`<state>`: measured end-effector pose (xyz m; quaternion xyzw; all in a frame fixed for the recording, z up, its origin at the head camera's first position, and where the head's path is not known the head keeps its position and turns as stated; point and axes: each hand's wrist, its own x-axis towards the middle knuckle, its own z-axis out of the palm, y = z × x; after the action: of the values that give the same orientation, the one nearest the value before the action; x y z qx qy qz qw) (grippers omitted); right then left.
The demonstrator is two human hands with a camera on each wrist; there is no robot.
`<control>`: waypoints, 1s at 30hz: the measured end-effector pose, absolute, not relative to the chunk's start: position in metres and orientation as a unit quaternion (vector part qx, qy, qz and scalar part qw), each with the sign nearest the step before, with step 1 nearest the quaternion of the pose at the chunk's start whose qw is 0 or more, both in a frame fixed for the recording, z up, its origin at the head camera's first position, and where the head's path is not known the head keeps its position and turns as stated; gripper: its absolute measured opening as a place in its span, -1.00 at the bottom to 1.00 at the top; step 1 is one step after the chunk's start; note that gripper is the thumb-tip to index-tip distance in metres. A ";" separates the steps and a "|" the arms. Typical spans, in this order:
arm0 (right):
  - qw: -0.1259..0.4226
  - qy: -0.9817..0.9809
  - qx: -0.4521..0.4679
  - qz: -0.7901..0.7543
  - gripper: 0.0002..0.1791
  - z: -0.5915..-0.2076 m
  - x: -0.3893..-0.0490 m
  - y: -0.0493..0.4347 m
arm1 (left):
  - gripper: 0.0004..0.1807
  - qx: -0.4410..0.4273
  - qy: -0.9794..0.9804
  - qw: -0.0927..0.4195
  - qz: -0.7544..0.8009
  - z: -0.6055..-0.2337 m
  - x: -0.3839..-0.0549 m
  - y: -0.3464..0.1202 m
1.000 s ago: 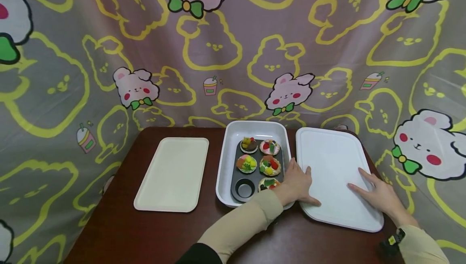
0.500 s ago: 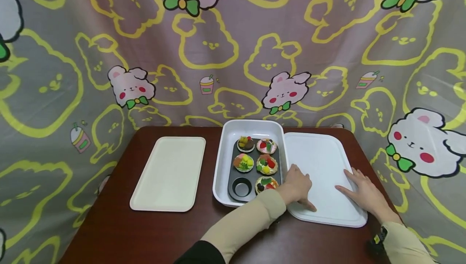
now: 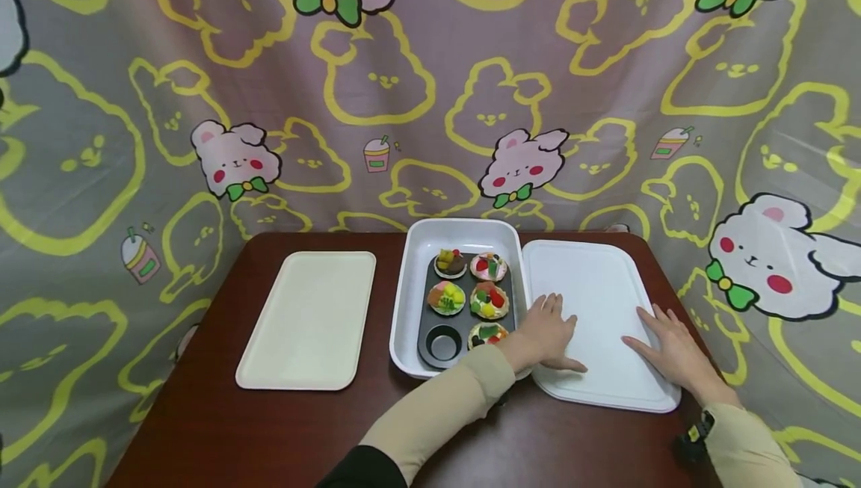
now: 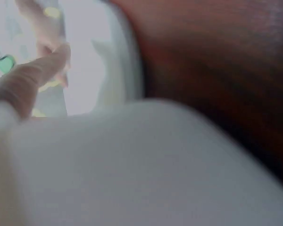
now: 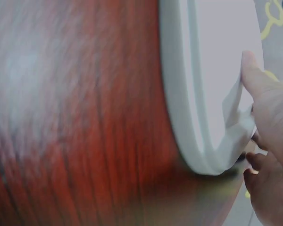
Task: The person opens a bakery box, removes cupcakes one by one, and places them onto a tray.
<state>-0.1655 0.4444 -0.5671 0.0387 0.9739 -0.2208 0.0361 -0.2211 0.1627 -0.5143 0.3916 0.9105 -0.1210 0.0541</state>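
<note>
A white rounded plastic lid [image 3: 595,286] lies flat on the right of the table, against a white tub [image 3: 400,309]. My left hand [image 3: 546,329] lies over the seam between tub and lid, fingers straight and thumb spread onto the lid. At the lid's right edge is my right hand [image 3: 678,350]; its thumb [image 5: 251,70] reaches over the top and the fingers lie along the side. Inside the tub sits a dark muffin pan [image 3: 464,327] with several toy tarts [image 3: 489,300] and one bare cup [image 3: 443,344]. The left wrist view is blurred.
A cream tray [image 3: 309,316] lies on the left of the dark brown table [image 3: 289,436]. Behind the table hangs a patterned curtain [image 3: 403,47]. My left forearm crosses in front of the tub.
The lid has slid left until it meets the tub, with my right hand moving along. My left fingers were bent down at its edge and are now straighter and spread.
</note>
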 end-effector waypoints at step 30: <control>-0.034 0.970 -0.082 -0.227 0.08 -0.530 -0.160 0.314 | -0.13 0.325 0.933 0.075 0.133 -0.466 -0.267 0.044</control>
<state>-0.1598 0.3138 -0.5300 -0.0822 0.9697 -0.2274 -0.0343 -0.2666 0.0441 -0.4662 0.3247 0.9333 0.1335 0.0754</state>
